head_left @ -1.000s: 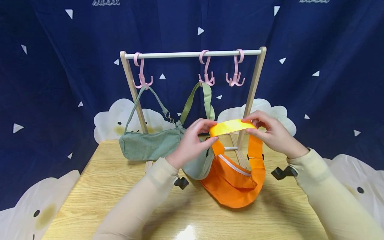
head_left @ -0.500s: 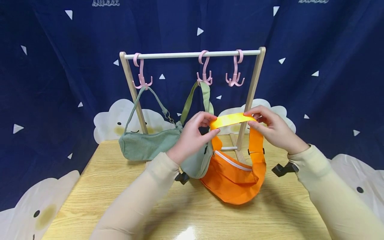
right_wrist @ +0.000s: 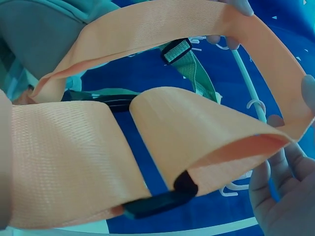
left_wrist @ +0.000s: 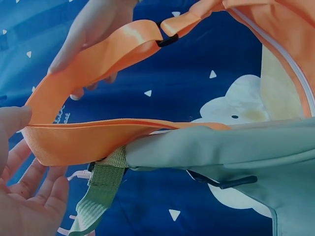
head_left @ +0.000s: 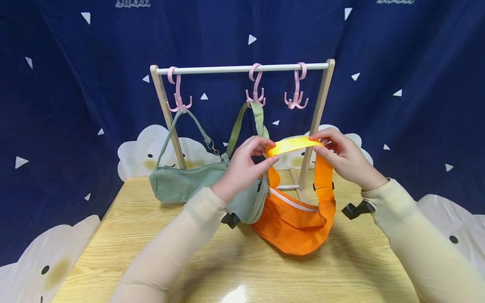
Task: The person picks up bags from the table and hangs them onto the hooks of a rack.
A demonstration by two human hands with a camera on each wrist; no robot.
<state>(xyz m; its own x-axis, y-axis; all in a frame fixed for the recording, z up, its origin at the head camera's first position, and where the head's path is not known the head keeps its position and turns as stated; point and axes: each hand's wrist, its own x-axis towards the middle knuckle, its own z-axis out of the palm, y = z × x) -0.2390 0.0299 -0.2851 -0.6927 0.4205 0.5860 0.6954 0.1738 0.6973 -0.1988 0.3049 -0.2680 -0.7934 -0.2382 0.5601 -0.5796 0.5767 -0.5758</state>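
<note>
Both hands pinch the strap (head_left: 295,145) of an orange waist bag (head_left: 293,227), holding a stretch of it level between them. My left hand (head_left: 248,166) grips its left end, my right hand (head_left: 342,158) its right end, each with thumb and fingers. Below the strap hangs the bag, its white zip facing up; whether its bottom touches the table I cannot tell. In the right wrist view a black buckle (right_wrist: 162,201) sits on the strap. A pale green bag (head_left: 246,206) hangs by its strap behind my left hand, partly hidden, from the middle pink hook (head_left: 255,94).
A rack with a white rail (head_left: 216,69) stands on the wooden table (head_left: 132,235). From the left pink hook (head_left: 179,99) hangs a green corduroy bag (head_left: 189,183). The right pink hook (head_left: 296,99) carries nothing. Behind is a dark blue curtain (head_left: 212,33).
Both hands have risen with the orange strap, and the bag has come up slightly with it. The middle hook and the pale green bag's strap have shifted a little left.
</note>
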